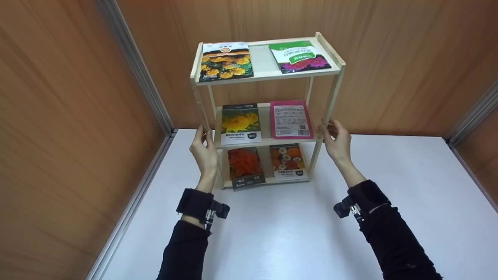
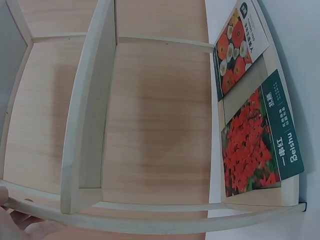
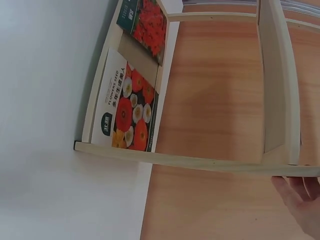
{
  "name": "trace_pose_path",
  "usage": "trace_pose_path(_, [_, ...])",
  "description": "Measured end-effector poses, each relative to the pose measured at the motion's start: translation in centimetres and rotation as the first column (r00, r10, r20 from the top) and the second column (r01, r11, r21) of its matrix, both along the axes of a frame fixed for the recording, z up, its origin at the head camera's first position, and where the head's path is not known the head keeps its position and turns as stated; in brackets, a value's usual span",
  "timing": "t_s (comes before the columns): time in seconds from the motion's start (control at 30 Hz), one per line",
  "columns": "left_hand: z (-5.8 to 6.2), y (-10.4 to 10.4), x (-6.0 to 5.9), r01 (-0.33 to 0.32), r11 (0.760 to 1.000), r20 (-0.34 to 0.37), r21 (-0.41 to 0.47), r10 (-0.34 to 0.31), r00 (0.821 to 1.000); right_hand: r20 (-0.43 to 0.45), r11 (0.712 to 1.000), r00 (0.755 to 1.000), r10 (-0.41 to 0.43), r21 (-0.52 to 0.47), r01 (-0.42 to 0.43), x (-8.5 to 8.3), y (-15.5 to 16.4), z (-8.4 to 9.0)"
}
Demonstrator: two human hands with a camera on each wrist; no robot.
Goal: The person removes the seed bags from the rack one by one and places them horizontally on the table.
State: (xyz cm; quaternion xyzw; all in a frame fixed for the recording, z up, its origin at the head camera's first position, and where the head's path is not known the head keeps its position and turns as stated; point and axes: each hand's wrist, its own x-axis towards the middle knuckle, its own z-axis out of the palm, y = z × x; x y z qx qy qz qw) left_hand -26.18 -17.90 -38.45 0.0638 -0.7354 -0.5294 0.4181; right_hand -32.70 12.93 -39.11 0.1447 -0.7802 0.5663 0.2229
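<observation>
So we've got both hands on this little wooden shelf rack [image 1: 267, 74] standing on the white table [image 1: 389, 202] in the corner. Left hand [image 1: 204, 149] grips the front left post at middle-shelf height, right hand [image 1: 337, 140] grips the front right post, hands well apart. Seed packets lie on all three tiers, like the red-flower packet [image 2: 260, 142] and the mixed-flower packet [image 3: 127, 111] on the bottom shelf.

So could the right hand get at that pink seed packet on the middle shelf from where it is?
Probably yes. The right hand holds the rack's front right post level with the middle shelf, and the pink packet lies just inside it. The shelf front is open, nothing covers the packet, but the hand must let go first.
</observation>
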Motion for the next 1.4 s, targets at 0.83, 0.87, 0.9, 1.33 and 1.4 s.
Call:
trace_pose_path(0.83, [-0.1, 0.3, 0.0, -0.01, 0.995, 0.02, 0.096, 0.008, 1.0, 0.009, 0.995, 0.998, 0.069, 0.072, -0.069, 1.2, 0.5, 1.7])
trace_pose_path(0.87, [-0.1, 0.3, 0.1, -0.019, 0.996, 0.018, 0.086, 0.018, 1.0, 0.008, 0.995, 0.998, 0.066, 0.077, -0.066, 1.1, 0.5, 1.6])
trace_pose_path(0.9, [-0.1, 0.3, 0.2, -0.027, 0.997, 0.014, 0.079, 0.026, 1.0, 0.008, 0.995, 0.998, 0.068, 0.077, -0.068, 0.9, 0.4, 1.5])
trace_pose_path(1.33, [-0.1, -0.3, 0.4, 0.039, 0.995, -0.001, 0.092, -0.039, 0.999, 0.037, 0.998, 0.999, -0.004, 0.059, 0.001, -1.0, 0.6, -0.6])
trace_pose_path(1.4, [-0.2, -0.4, 0.4, 0.047, 0.995, -0.005, 0.083, -0.047, 0.999, 0.043, 0.998, 0.999, -0.015, 0.066, 0.012, -0.9, 0.5, -0.6])
